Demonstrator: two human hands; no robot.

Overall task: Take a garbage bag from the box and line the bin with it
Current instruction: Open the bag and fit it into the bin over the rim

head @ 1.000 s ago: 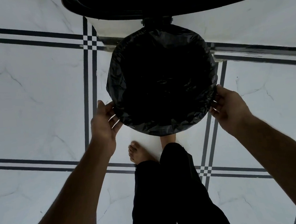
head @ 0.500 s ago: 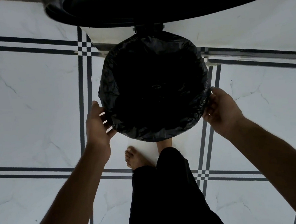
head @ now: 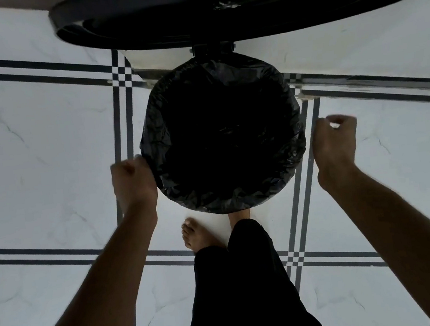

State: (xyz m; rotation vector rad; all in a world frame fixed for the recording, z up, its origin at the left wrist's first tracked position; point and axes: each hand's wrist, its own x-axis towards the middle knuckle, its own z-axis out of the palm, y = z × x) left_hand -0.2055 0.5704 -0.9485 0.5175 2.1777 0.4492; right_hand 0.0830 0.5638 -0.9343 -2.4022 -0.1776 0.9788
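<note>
A black garbage bag [head: 213, 198] lines the round bin, its edge folded over the whole rim, so the bin's wall is hidden. The inside of the bag is dark. The bin's black lid [head: 219, 16] stands raised at the top of the view. My left hand [head: 133, 183] is a blurred fist, right against the bag's left edge. My right hand [head: 335, 145] is curled shut with nothing in it, a short gap to the right of the bag. No box is in view.
The floor [head: 36, 168] is white marble tile with dark double lines. My bare left foot [head: 197, 235] stands just in front of the bin; the other foot is partly under it. My black trouser legs [head: 243, 287] fill the lower middle.
Both hands have let go of the bag's folded edge and curled into fists. The right hand has moved outward to the right. The left hand is blurred with motion.
</note>
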